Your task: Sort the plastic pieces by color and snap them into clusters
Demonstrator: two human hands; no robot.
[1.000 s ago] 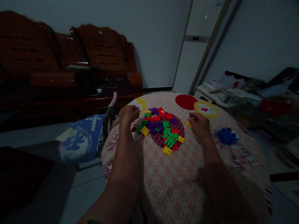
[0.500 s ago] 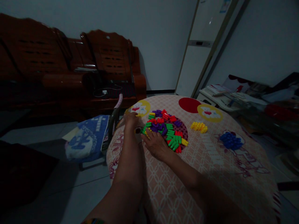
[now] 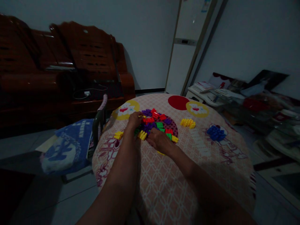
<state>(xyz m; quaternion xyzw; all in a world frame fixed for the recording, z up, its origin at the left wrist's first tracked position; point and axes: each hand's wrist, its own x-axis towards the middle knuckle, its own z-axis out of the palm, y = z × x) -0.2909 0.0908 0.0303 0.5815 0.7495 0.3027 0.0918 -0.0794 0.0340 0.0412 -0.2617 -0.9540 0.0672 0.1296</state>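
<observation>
Glossy plastic toy pieces in red, green, purple and yellow (image 3: 150, 125) lie heaped on the pink lattice-patterned tablecloth (image 3: 159, 187). Half a second ago my left hand (image 3: 135, 121) sat beside the heap; now its curled fingers reach the left edge. My right hand (image 3: 160, 140) has shifted rightward along the near side, fingers bent; I cannot tell whether either grips anything.

Multicoloured blocks (image 3: 150, 126) lie jumbled, left of clustered yellow blocks (image 3: 187, 123) and blue blocks (image 3: 216, 133).
</observation>
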